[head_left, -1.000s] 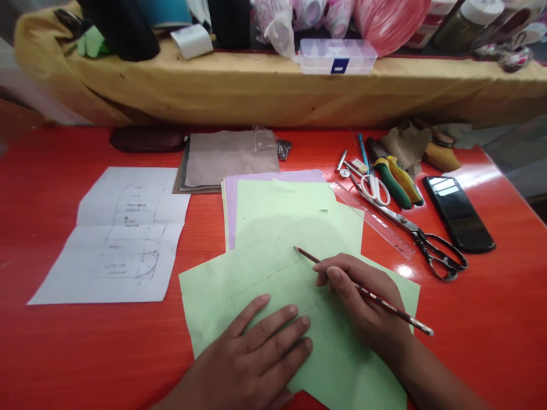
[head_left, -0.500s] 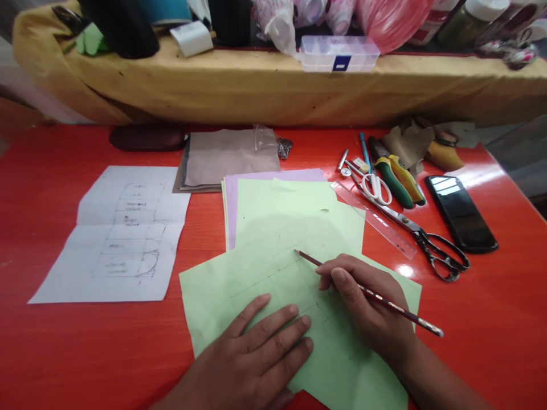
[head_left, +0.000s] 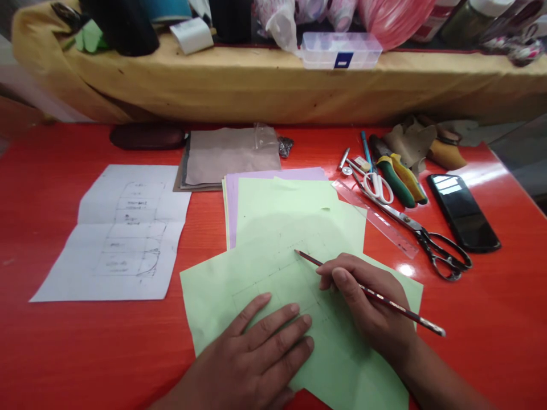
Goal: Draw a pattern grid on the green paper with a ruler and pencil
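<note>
My right hand (head_left: 363,302) is closed round a dark pencil (head_left: 401,311), whose tip points up and left over the green paper (head_left: 213,285). I cannot tell if the tip touches the sheet. Faint ruled lines and small marks run across this paper. Flat on its lower part lies my left hand (head_left: 265,353), fingers spread, holding nothing. Under the far edge of the sheet, more green paper and purple paper (head_left: 231,210) are stacked. To the left lies a creased white sheet (head_left: 94,245) with a pencil drawing of a sectioned shape and writing.
On the right are a clear ruler (head_left: 388,233), black-handled scissors (head_left: 448,256), white-handled scissors (head_left: 378,188), green-yellow pliers (head_left: 399,182) and a phone (head_left: 464,213). Behind lie leather pieces (head_left: 233,156) and a dark case (head_left: 147,136). A cloth-covered ledge (head_left: 213,85) with containers spans the back.
Hardly anything differs. The view has shifted very slightly; both hands and the pencil keep the same place on the green paper.
</note>
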The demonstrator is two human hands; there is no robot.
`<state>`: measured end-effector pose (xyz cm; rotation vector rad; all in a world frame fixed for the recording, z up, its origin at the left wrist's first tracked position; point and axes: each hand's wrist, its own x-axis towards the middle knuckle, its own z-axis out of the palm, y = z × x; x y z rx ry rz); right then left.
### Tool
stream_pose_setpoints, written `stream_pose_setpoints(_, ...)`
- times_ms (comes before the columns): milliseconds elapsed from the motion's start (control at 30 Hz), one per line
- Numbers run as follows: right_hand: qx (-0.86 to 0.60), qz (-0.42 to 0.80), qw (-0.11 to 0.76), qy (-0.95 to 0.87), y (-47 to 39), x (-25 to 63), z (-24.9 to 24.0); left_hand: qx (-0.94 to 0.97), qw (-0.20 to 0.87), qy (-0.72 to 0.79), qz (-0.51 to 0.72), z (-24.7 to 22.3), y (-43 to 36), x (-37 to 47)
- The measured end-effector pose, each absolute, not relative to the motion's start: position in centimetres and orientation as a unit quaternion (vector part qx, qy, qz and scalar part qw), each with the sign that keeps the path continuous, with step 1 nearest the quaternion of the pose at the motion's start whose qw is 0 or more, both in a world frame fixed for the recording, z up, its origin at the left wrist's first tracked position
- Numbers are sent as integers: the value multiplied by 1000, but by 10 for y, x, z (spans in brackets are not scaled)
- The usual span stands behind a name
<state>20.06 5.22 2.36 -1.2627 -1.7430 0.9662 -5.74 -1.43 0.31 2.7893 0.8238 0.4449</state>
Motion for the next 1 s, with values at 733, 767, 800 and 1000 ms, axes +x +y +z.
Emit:
stream_pose_setpoints(733,-504,372,363,-690,53,200,25,941,107,283,150,5,-15,-57)
stream_pose_setpoints(767,-503,373,365,-689,52,201,25,941,109,284,148,5,-15,-57)
stream_pose_setpoints(800,-503,375,367,-687,52,201,24,941,109,283,147,5,-14,-57)
stream_pose_setpoints(1000,-497,378,372,-687,51,201,24,942,107,284,144,6,-14,-57)
